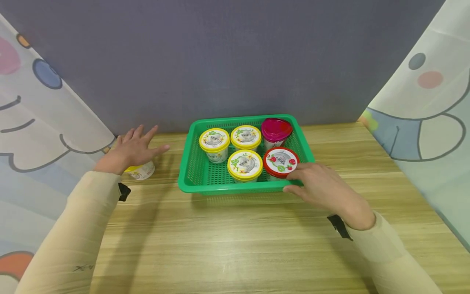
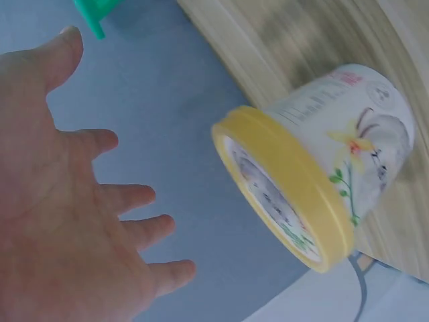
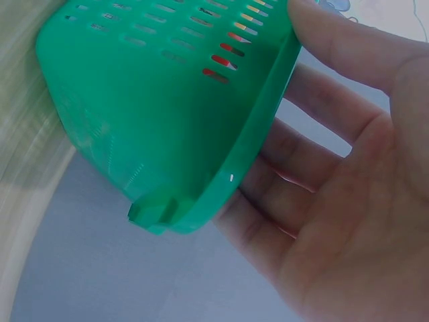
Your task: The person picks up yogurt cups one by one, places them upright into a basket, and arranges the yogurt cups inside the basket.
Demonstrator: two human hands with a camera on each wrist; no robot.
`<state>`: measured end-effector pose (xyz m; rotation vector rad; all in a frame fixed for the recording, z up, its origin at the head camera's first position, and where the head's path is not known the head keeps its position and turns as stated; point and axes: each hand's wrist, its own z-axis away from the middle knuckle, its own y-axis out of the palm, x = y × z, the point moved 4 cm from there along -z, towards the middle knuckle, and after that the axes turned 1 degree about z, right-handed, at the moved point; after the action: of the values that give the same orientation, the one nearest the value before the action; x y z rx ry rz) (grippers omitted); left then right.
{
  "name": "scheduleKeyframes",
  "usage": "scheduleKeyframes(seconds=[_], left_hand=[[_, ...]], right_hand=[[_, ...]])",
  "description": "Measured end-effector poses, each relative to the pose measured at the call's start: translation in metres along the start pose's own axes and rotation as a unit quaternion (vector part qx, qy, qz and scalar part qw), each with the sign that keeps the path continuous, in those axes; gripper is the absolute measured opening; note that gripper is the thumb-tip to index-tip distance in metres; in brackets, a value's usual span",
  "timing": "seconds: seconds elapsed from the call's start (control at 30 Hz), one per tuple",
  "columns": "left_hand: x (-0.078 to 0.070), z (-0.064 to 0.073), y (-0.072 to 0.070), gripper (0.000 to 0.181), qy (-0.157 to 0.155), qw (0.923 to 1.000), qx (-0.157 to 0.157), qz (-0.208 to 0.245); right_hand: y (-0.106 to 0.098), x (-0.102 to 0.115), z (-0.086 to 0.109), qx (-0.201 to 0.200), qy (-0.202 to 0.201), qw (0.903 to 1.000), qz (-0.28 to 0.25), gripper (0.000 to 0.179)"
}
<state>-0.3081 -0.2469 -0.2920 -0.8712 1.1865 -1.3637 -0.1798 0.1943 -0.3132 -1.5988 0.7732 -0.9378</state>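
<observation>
In the head view my left hand [image 1: 134, 149], fingers spread, hovers over a white ice cream tub [image 1: 143, 171] with a yellow lid, partly hidden beneath it. The left wrist view shows a gap between the left palm [image 2: 67, 201] and that tub [image 2: 335, 147]. A green plastic basket [image 1: 220, 188] sits at the middle of the table. My right hand [image 1: 323, 185] holds its front right rim, thumb outside and fingers over the inner side. Just beside those fingers, inside the basket, stands a red-lidded strawberry tub [image 1: 282, 161].
Inside the basket are three yellow-lidded tubs, at back left [image 1: 214, 141], back middle [image 1: 246, 138] and front middle [image 1: 244, 165]. A cup with a magenta lid [image 1: 276, 130] stands at back right. A grey panel [image 1: 227, 61] rises behind the wooden table [image 1: 220, 245]; printed curtains [image 1: 433, 134] flank it.
</observation>
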Motion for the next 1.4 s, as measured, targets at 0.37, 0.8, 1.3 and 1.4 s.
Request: scheduleKeyframes(seconds=[0.37,0.8,1.3,1.4], left_hand=[[0.021,0.001,0.007,0.098,-0.021,0.9997,-0.007,-0.004],[0.045,0.0,0.013,0.098,-0.052,0.9986,0.004,0.006],[0.057,-0.008,0.023,0.091,-0.059,0.998,0.023,0.011],[0.057,-0.01,0.024,0.092,-0.058,0.9978,0.032,0.007]], right_hand=[[0.0,0.0,0.0,-0.002,-0.003,1.0,-0.003,0.025],[0.001,-0.001,-0.001,0.003,0.002,1.0,0.0,0.026],[0.001,-0.001,0.0,0.008,0.009,0.9999,0.001,0.028],[0.0,-0.002,0.0,0.007,0.009,0.9999,0.001,0.028]])
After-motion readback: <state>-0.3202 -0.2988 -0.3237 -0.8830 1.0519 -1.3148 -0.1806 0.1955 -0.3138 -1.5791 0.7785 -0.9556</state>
